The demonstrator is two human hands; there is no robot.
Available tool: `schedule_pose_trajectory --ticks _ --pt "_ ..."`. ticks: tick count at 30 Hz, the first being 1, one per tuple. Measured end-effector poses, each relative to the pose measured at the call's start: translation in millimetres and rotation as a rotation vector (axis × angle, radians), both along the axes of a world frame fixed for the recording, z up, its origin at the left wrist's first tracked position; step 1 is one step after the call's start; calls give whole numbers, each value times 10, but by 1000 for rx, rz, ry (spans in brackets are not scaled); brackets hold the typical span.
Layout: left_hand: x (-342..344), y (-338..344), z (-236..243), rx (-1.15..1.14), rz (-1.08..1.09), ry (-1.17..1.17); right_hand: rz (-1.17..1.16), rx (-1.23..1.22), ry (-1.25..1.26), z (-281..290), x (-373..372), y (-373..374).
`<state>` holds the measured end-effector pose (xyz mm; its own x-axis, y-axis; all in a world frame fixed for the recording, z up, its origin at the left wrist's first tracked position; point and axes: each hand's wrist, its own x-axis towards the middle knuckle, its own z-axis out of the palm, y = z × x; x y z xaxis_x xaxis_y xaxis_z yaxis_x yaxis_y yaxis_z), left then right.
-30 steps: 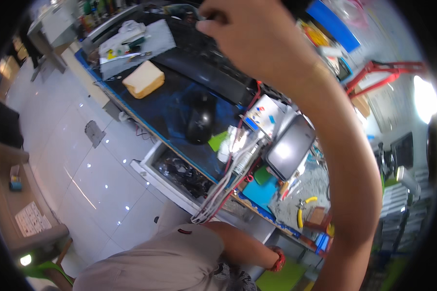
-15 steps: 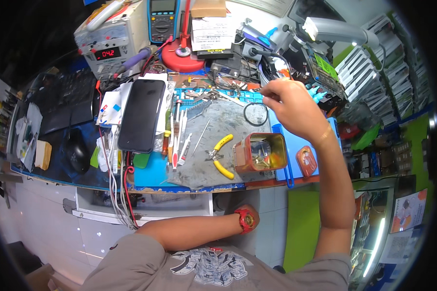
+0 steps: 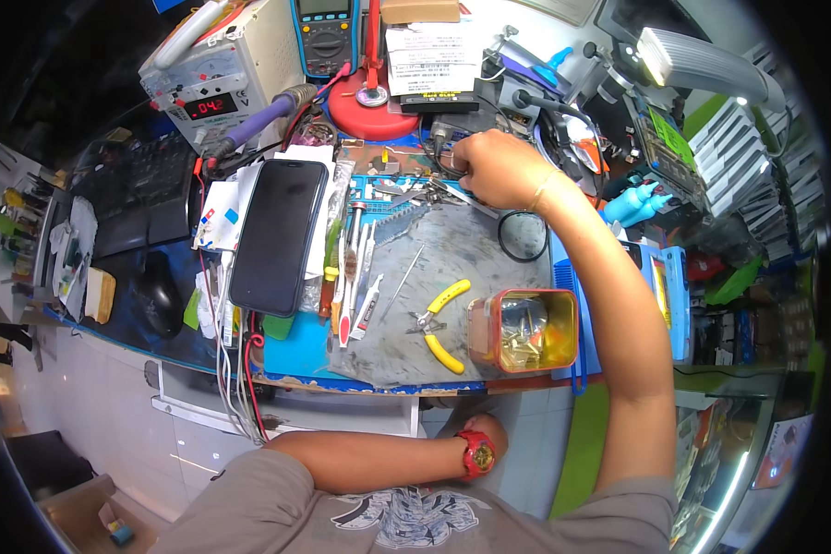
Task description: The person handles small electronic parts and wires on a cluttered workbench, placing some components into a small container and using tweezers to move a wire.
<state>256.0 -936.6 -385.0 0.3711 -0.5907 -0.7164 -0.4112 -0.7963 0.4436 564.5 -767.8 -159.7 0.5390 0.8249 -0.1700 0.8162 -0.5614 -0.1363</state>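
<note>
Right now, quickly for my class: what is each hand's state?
Left hand: partly out of sight; open or closed cannot be told.
Right hand: curled; whether it holds anything cannot be told.

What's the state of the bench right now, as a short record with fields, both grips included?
Right grip: near the small metal parts at the far edge of the grey mat; contents unclear
Left grip: just past the red wristwatch; contents unclear
Phone: black, screen dark, left of the mat
Pliers: yellow-handled, handles spread, on the mat
Tin: open-topped, right of the pliers, small items inside
</note>
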Motion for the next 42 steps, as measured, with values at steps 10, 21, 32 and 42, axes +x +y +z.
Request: schedule_pose_trajectory --ticks 10,21,32,42 --pt "51 31 31 -28 -13 25 172 122 -385 -118 -7 -155" --pt "92 5 -66 -55 -34 39 -88 231 -210 -245 -125 -41" --pt "-118 -820 -1703 -318 6 -503 -95 118 -204 -232 -87 255" --pt "-76 -519 -852 -138 -73 -7 -94 255 -213 -424 40 -181"
